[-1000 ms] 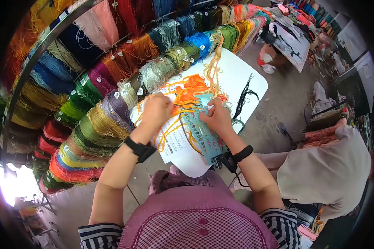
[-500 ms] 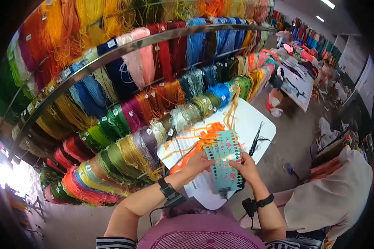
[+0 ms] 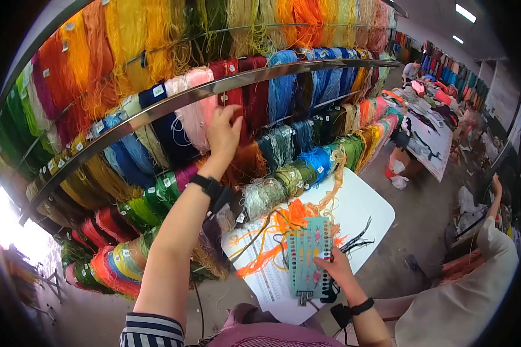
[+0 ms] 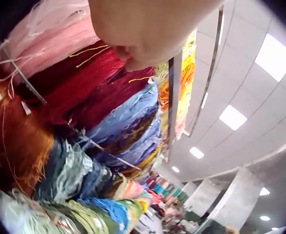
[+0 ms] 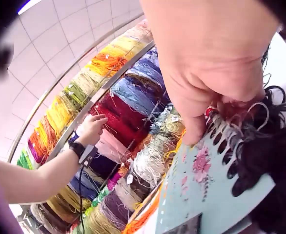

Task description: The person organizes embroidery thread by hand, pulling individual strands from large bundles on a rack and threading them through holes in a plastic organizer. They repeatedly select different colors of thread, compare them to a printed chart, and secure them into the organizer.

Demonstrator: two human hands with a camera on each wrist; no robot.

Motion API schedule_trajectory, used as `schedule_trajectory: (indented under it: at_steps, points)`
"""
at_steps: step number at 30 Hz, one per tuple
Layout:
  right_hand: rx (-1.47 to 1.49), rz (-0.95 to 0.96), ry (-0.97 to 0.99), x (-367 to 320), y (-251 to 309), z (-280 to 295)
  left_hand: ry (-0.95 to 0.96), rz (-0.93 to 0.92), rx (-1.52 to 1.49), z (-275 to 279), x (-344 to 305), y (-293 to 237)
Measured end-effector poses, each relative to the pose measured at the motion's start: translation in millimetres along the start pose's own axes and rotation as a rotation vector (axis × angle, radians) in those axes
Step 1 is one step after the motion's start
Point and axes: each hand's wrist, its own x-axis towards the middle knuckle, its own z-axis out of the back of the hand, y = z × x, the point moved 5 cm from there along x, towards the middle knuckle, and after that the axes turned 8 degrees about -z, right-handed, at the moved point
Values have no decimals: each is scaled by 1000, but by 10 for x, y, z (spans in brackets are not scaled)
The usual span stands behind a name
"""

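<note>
My left hand [image 3: 224,134] is raised at the rack, fingers loosely spread in front of the dark red thread hanks [image 3: 253,101] and beside the pink hank [image 3: 200,81]. Nothing shows between its fingers. Lower down, my right hand [image 3: 337,267] grips the right edge of a pale green punched thread card [image 5: 192,170], thumb on top and the other fingers partly hidden beneath. The card has rows of holes along both sides and pink flowers printed on it. Dark threads [image 5: 257,156] hang from its edge holes.
A white board [image 3: 364,199] under the card bears orange threads [image 3: 295,214], black threads [image 3: 359,240] and a printed sheet [image 3: 260,277]. A curved metal rail [image 3: 179,103] crosses the rack in front. At right sits another person in a beige top [image 3: 463,295].
My left hand has gone from the threads to the card's left edge, then up to the red hanks. The right hand has come to hold the card. The view has tilted up.
</note>
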Motion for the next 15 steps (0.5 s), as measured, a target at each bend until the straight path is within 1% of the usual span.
schedule_trajectory:
  at_steps: [2, 3, 4, 5, 6, 7, 8, 9, 10, 11, 12, 13, 14, 15]
  points:
    - [-365, -105, -182, -229, 311, 106, -71, -35, 196, -138, 139, 89]
    - [-314, 16, -258, -275, 429, 124, -62, -35, 200, -182, 184, 119]
    - [-310, 8, -254, -260, 438, 167, 29, -10, 268, -242, 218, 166]
    - [-408, 119, -327, -249, 519, 240, 118, 15, 334, -297, 227, 202]
    - [-506, 231, -400, -252, 632, 293, 123, 16, 334, -316, 214, 210]
    - [-490, 280, -423, -261, 752, 325, 129, 16, 292, -322, 181, 217]
    - [-490, 276, -417, -218, 803, 354, 135, 17, 253, -303, 147, 211]
    - [-426, 254, -364, -171, 828, 379, 140, 21, 258, -266, 74, 196]
    - [-364, 233, -311, -129, 865, 385, 182, -31, 156, -230, -32, 95]
    - [-229, 265, -261, -94, 974, 333, 222, -87, 52, -186, -129, -22]
    - [-229, 268, -262, -24, 1070, 294, 273, -159, -143, -124, -239, -209]
    - [-119, 268, -190, 62, 1149, 240, 387, -190, -183, -63, -413, -457]
    - [-9, 262, -118, 129, 1248, 162, 521, -154, -245, -42, -697, -675]
    - [171, 315, -84, 137, 1481, 8, 578, -128, -291, 62, -964, -983]
